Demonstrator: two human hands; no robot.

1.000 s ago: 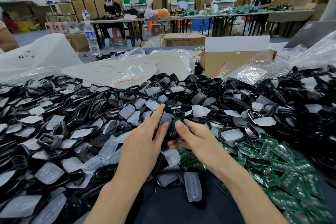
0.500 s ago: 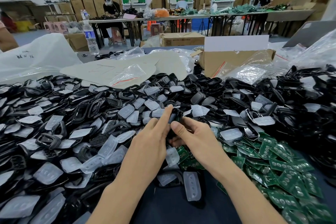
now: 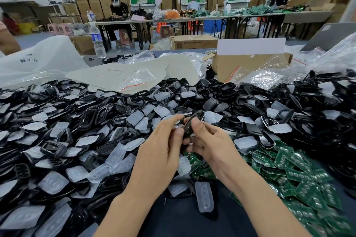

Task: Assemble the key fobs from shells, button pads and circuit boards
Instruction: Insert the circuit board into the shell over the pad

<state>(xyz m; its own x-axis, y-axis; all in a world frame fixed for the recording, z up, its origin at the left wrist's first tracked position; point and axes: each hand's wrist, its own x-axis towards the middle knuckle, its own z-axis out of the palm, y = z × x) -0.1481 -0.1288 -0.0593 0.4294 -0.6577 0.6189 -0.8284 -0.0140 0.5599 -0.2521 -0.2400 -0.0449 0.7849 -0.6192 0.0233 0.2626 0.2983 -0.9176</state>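
Key fob point(image 3: 192, 121): one, black, pinched between your left hand point(image 3: 159, 152) and right hand point(image 3: 213, 144). Shells point(image 3: 92, 119), button pads point(image 3: 134, 117), circuit boards point(image 3: 300, 169) heaped across tabletop point(image 3: 173, 223), uncountable. Bag point(image 3: 38, 59) writing illegible.

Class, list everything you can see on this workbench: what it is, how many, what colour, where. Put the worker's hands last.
shells: many, black, heaped from left to far right
button pads: many, translucent white, scattered over the shells
circuit boards: many, green, near right
key fob: one, black, between both hands
water bottle: one, clear, far left
cardboard box: one, brown, behind the heap
left hand: grips the key fob
right hand: grips the key fob
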